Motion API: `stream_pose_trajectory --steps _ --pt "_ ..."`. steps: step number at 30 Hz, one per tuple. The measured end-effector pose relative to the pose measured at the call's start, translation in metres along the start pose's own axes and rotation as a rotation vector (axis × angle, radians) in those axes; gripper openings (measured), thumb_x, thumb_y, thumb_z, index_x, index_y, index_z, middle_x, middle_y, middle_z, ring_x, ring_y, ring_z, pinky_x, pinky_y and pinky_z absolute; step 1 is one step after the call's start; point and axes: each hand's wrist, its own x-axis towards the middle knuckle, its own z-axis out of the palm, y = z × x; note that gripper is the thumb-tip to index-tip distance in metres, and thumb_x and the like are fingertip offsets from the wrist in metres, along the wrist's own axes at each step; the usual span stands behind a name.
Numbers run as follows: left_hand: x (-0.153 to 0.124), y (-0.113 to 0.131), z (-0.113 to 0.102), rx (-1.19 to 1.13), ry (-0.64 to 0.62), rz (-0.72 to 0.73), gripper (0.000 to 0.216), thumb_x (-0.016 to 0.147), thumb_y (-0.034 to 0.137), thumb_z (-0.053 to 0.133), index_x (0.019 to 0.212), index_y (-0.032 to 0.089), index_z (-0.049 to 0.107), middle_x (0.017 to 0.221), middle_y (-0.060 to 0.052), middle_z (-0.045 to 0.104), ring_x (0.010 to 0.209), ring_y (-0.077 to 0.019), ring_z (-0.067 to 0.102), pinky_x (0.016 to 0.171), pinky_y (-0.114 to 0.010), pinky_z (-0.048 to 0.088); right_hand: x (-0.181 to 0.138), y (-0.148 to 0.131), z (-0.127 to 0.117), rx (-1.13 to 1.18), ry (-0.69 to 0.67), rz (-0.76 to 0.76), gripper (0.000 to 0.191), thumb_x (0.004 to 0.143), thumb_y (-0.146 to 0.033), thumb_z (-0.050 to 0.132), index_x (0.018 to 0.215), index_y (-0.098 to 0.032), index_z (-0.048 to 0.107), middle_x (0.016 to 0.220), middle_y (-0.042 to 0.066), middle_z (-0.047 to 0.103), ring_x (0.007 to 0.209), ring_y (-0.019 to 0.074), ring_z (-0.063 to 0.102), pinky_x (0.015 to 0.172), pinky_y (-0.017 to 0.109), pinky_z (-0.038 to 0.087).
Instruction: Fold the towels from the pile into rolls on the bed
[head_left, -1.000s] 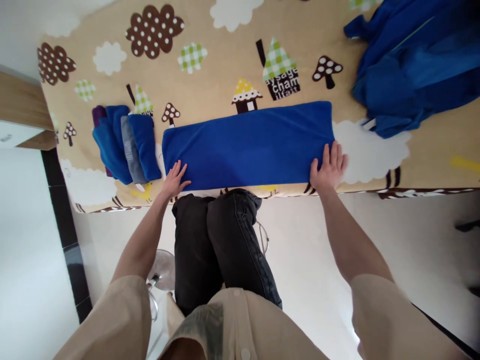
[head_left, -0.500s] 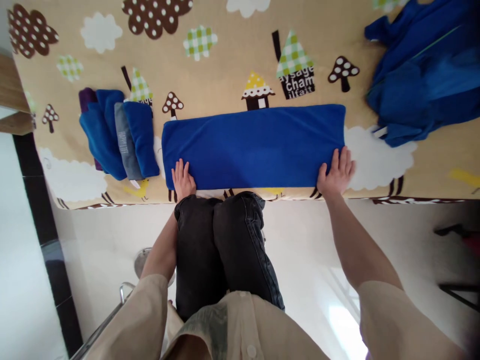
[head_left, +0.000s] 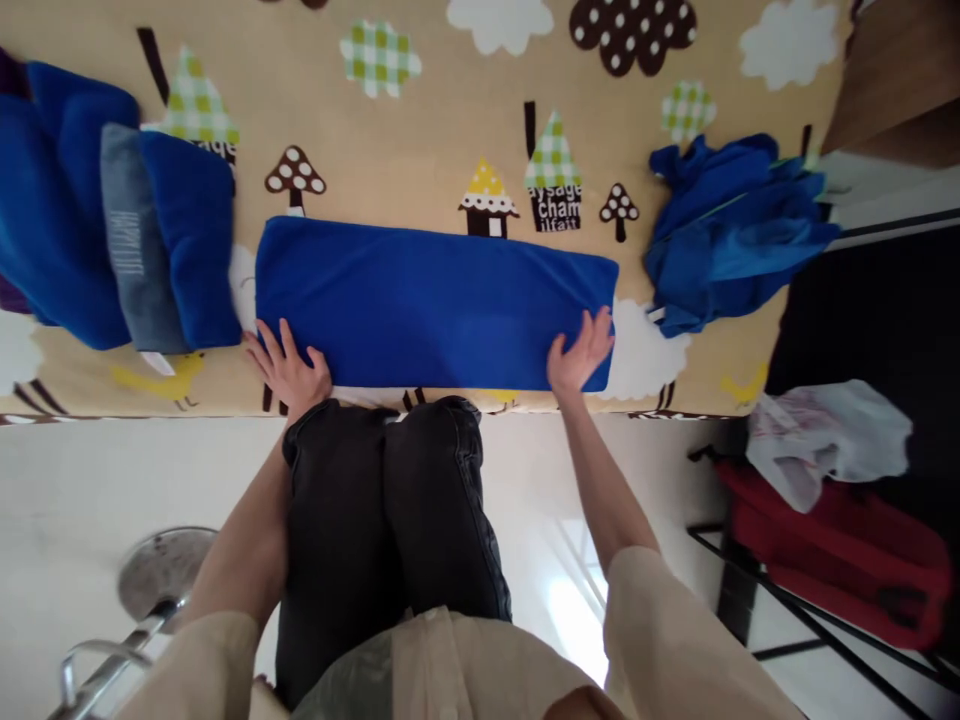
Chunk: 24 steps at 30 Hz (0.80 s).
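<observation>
A blue cloth (head_left: 435, 305), folded into a long flat strip, lies along the near edge of the patterned bedspread (head_left: 420, 130). My left hand (head_left: 291, 375) rests at its lower left corner, fingers spread, partly over the cloth and partly past its side. Over the right end is my right hand (head_left: 581, 355), fingers apart and holding nothing; whether its fingertips press on the cloth I cannot tell. To the left sits a row of folded pieces, including a blue one (head_left: 191, 235) and a grey-blue one (head_left: 141, 235) with lettering and a white tag.
A loose heap of blue clothes (head_left: 731, 235) lies at the right of the bedspread. Below it are a white plastic bag (head_left: 832, 440) and a red bag (head_left: 847, 560) by a black frame. A metal stool or stand (head_left: 165, 570) is on the floor at left.
My view has turned to the right, bringing the red bag into sight. My right hand has shifted inward from the cloth's right edge, and my left fingers have spread wider.
</observation>
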Motion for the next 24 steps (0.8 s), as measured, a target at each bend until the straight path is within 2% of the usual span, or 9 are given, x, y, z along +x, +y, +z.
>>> stream_pose_trajectory --steps 5,7,9,11,13,17,19,22,24 --pt "0.001 0.003 -0.002 -0.057 0.043 0.025 0.071 0.098 0.035 0.045 0.164 0.015 0.029 0.174 -0.013 0.013 0.160 -0.0393 0.005 0.129 -0.065 0.007 0.014 -0.129 0.000 0.232 -0.260 -0.451 0.069 0.105 -0.045 0.026 0.169 -0.029 0.006 0.175 -0.002 0.011 0.163 0.0263 0.001 0.131 0.061 0.004" --pt "0.002 0.004 -0.002 -0.076 0.061 0.040 0.070 0.099 0.034 0.045 0.164 0.014 0.030 0.174 -0.013 0.015 0.159 -0.0419 0.007 0.127 -0.069 0.007 0.022 -0.160 0.007 0.295 -0.343 -0.567 0.067 0.106 -0.050 0.024 0.169 -0.032 0.005 0.174 -0.006 0.011 0.163 0.0232 0.002 0.133 0.055 0.002" --pt "0.002 0.005 -0.001 -0.082 0.085 0.051 0.069 0.099 0.034 0.046 0.163 0.015 0.031 0.173 -0.013 0.016 0.159 -0.0428 0.009 0.126 -0.069 0.009 0.032 -0.169 0.015 0.330 -0.397 -0.624 0.067 0.107 -0.053 0.023 0.169 -0.032 0.006 0.174 -0.006 0.014 0.163 0.0212 0.003 0.134 0.051 0.001" --pt "0.001 0.006 0.000 -0.090 0.096 0.060 0.068 0.100 0.035 0.046 0.163 0.016 0.031 0.174 -0.011 0.016 0.158 -0.0436 0.010 0.126 -0.069 0.009 0.045 -0.155 0.021 0.328 -0.424 -0.642 0.068 0.107 -0.056 0.023 0.169 -0.031 0.009 0.174 -0.005 0.016 0.163 0.0205 0.004 0.134 0.050 0.000" --pt "0.000 0.008 -0.001 -0.109 0.098 0.063 0.068 0.099 0.034 0.046 0.163 0.017 0.031 0.174 -0.011 0.015 0.158 -0.0443 0.010 0.126 -0.070 0.008 0.061 -0.126 0.022 0.288 -0.418 -0.613 0.069 0.107 -0.057 0.024 0.168 -0.029 0.012 0.174 -0.004 0.015 0.163 0.0209 0.004 0.133 0.051 0.000" --pt "0.000 0.017 -0.008 -0.130 0.076 0.028 0.069 0.097 0.033 0.046 0.163 0.017 0.032 0.174 -0.011 0.016 0.159 -0.0422 0.008 0.125 -0.072 0.006 0.095 -0.057 0.014 0.170 -0.339 -0.450 0.068 0.107 -0.054 0.023 0.168 -0.024 0.015 0.175 0.001 0.011 0.163 0.0225 0.005 0.132 0.054 0.002" --pt "0.000 0.023 -0.012 -0.118 0.038 -0.028 0.073 0.094 0.035 0.048 0.163 0.021 0.031 0.174 -0.008 0.014 0.160 -0.0404 0.007 0.126 -0.071 0.005 0.107 -0.028 0.010 0.122 -0.307 -0.390 0.067 0.108 -0.051 0.023 0.168 -0.023 0.016 0.175 0.003 0.013 0.163 0.0222 0.007 0.132 0.055 0.004" --pt "0.000 0.030 -0.018 -0.112 0.013 -0.112 0.077 0.089 0.037 0.050 0.163 0.030 0.031 0.174 0.001 0.013 0.161 -0.0366 0.006 0.128 -0.067 0.004 0.118 0.002 0.008 0.062 -0.258 -0.336 0.064 0.109 -0.048 0.023 0.167 -0.021 0.020 0.174 0.006 0.016 0.162 0.0215 0.011 0.131 0.056 0.009" --pt "-0.001 0.030 -0.018 -0.122 0.020 -0.119 0.078 0.087 0.038 0.049 0.163 0.033 0.031 0.174 0.004 0.013 0.161 -0.0343 0.006 0.129 -0.065 0.004 0.122 0.014 0.010 0.028 -0.220 -0.308 0.062 0.110 -0.045 0.023 0.166 -0.019 0.021 0.174 0.007 0.017 0.162 0.0209 0.012 0.131 0.054 0.012"
